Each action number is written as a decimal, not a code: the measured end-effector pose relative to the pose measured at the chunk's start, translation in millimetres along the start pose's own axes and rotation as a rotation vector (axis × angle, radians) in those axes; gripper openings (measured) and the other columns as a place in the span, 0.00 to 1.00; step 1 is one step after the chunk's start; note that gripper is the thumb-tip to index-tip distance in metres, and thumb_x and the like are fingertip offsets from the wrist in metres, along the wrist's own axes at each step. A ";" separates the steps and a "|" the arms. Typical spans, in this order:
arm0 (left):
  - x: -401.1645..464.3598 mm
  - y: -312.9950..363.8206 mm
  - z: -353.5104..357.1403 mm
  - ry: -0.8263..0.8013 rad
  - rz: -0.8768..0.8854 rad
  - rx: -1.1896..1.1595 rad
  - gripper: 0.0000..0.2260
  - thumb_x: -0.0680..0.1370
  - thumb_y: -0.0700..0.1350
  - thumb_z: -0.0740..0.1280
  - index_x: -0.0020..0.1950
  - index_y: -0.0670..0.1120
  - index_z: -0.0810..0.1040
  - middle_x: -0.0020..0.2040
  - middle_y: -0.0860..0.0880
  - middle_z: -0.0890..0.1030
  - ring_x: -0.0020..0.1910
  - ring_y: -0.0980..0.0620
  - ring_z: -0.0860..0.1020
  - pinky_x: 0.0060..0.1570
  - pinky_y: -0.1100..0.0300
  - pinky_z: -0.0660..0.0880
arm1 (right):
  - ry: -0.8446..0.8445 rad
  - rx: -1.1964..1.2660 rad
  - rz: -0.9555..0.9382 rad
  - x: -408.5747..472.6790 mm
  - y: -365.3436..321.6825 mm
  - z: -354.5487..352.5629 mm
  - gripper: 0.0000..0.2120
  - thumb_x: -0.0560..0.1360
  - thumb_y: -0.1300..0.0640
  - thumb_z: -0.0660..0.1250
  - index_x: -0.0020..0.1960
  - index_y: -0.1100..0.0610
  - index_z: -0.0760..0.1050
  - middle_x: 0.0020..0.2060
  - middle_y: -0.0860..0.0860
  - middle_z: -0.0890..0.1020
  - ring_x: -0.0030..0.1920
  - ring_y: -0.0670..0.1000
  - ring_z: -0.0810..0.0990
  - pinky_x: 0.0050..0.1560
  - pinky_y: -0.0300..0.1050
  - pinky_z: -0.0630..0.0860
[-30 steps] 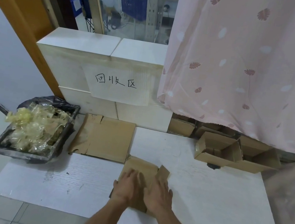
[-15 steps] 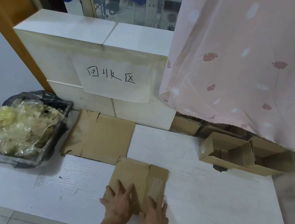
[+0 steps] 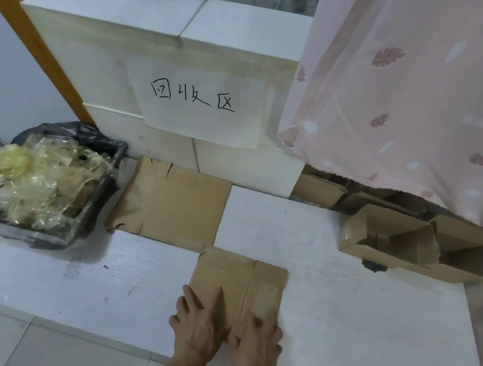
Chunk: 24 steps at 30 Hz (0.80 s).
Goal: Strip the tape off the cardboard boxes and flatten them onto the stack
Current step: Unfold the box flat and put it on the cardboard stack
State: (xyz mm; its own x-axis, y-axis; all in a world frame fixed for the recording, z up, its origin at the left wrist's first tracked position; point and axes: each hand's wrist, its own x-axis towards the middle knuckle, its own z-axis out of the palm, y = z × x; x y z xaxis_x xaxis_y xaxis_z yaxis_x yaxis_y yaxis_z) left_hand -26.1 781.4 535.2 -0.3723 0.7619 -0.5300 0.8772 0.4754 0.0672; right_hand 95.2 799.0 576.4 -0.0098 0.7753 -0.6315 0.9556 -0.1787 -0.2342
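Observation:
A flattened brown cardboard box [image 3: 239, 278] lies on the white board [image 3: 354, 322] in front of me. My left hand [image 3: 199, 322] presses its near left part with fingers spread flat. My right hand [image 3: 259, 337] lies flat on its near right part beside a vertical crease. Behind it to the left sits the stack of flattened cardboard [image 3: 172, 204]. Several open, unflattened boxes [image 3: 405, 246] stand at the right, partly under a pink curtain.
A black-lined bin [image 3: 38, 182] full of crumpled clear tape sits at the left. White blocks with a handwritten paper sign [image 3: 196, 99] form a wall behind the stack. The pink curtain [image 3: 416, 99] hangs at the right. Tiled floor lies beyond the board's near edge.
The box has been pressed fully flat, its raised flap now down. Both hands slid back toward its near edge, and the view shifted closer and lower.

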 end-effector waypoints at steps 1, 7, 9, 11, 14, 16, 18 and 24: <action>-5.3 -0.7 1.7 -0.002 -0.011 -0.013 0.43 0.71 0.71 0.64 0.75 0.65 0.40 0.75 0.35 0.44 0.70 0.34 0.56 0.62 0.41 0.66 | 0.004 0.026 0.030 -3.3 3.3 0.9 0.25 0.77 0.44 0.66 0.69 0.46 0.60 0.74 0.61 0.49 0.67 0.62 0.62 0.64 0.56 0.69; -32.4 -8.4 -1.5 0.038 -0.033 -0.113 0.45 0.67 0.72 0.67 0.75 0.66 0.43 0.69 0.40 0.57 0.65 0.39 0.61 0.61 0.45 0.69 | 0.002 0.158 0.104 -16.0 20.3 -5.4 0.46 0.72 0.42 0.71 0.76 0.42 0.41 0.71 0.57 0.55 0.65 0.61 0.64 0.61 0.52 0.69; -32.8 -10.6 -11.3 0.078 -0.036 -0.139 0.44 0.67 0.73 0.65 0.75 0.66 0.44 0.71 0.40 0.55 0.67 0.39 0.59 0.62 0.44 0.68 | 0.030 0.170 0.077 -16.1 13.6 -12.9 0.47 0.71 0.40 0.71 0.77 0.42 0.41 0.71 0.57 0.58 0.65 0.61 0.63 0.61 0.52 0.69; -31.3 -11.5 -27.2 0.128 -0.028 -0.170 0.42 0.68 0.74 0.63 0.75 0.67 0.45 0.72 0.41 0.53 0.68 0.39 0.58 0.64 0.43 0.67 | 0.100 0.183 0.036 -14.6 4.9 -22.2 0.47 0.70 0.38 0.71 0.77 0.42 0.43 0.70 0.57 0.59 0.65 0.60 0.63 0.61 0.54 0.69; -25.1 -15.9 -55.0 0.232 -0.023 -0.192 0.34 0.73 0.73 0.56 0.76 0.66 0.48 0.73 0.40 0.54 0.68 0.38 0.60 0.64 0.44 0.68 | 0.200 0.167 -0.019 -11.1 -12.1 -35.1 0.47 0.70 0.36 0.71 0.77 0.42 0.44 0.70 0.56 0.60 0.65 0.59 0.64 0.62 0.53 0.70; -15.5 -21.6 -70.9 0.295 -0.048 -0.200 0.31 0.76 0.71 0.54 0.76 0.65 0.51 0.73 0.39 0.57 0.68 0.39 0.61 0.64 0.44 0.69 | 0.224 0.162 -0.037 -6.8 -30.4 -40.9 0.47 0.70 0.37 0.71 0.77 0.43 0.44 0.70 0.57 0.61 0.65 0.59 0.64 0.61 0.53 0.71; -1.9 -27.7 -85.9 0.319 -0.076 -0.209 0.30 0.77 0.70 0.54 0.76 0.64 0.52 0.74 0.40 0.57 0.68 0.39 0.60 0.64 0.44 0.68 | 0.227 0.172 -0.045 0.3 -50.7 -45.1 0.47 0.70 0.36 0.71 0.77 0.43 0.45 0.70 0.57 0.61 0.65 0.58 0.65 0.61 0.53 0.71; 68.6 -69.1 -127.0 0.330 -0.082 -0.180 0.31 0.76 0.69 0.57 0.76 0.63 0.53 0.73 0.39 0.59 0.69 0.38 0.61 0.65 0.44 0.66 | 0.214 0.173 -0.001 39.0 -128.0 -41.8 0.45 0.71 0.35 0.69 0.77 0.44 0.46 0.69 0.57 0.62 0.65 0.58 0.65 0.60 0.51 0.71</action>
State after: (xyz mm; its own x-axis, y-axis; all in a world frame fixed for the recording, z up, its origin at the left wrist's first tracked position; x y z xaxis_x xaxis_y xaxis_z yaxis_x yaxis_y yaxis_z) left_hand -150.7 856.7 601.5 -0.5419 0.8051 -0.2412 0.7842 0.5876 0.1992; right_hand -15.3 877.5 612.7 0.0692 0.8825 -0.4652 0.8911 -0.2643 -0.3688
